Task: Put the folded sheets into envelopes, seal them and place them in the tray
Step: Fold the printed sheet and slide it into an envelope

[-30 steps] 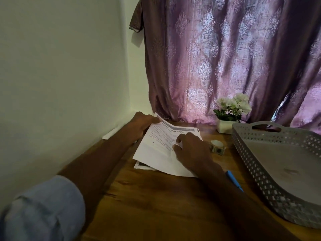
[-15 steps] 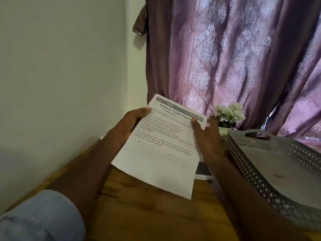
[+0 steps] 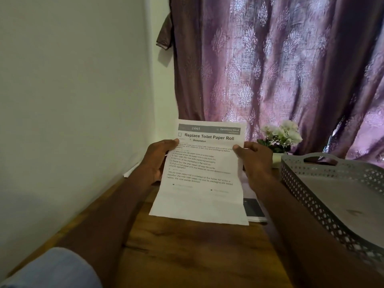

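Observation:
A printed white sheet (image 3: 202, 190) headed "Replace Toilet Paper Roll" is held upright above the wooden desk, unfolded. My left hand (image 3: 156, 161) pinches its left edge with the thumb on the front. On the opposite edge my right hand (image 3: 256, 163) pinches it the same way. The grey perforated tray (image 3: 340, 196) stands on the desk to the right with nothing inside. More sheets (image 3: 254, 208) lie flat on the desk behind the held one, mostly hidden. A white paper item (image 3: 131, 170) leans at the wall on the left; I cannot tell whether it is an envelope.
A small white pot of white flowers (image 3: 279, 138) stands at the back of the wooden desk (image 3: 187, 254), in front of a purple curtain (image 3: 280, 65). A plain wall closes off the left side.
Both hands lifted the top sheet off the stack on the desk and turned it upright, square to the camera. The tape roll and blue pen seen earlier are now out of sight.

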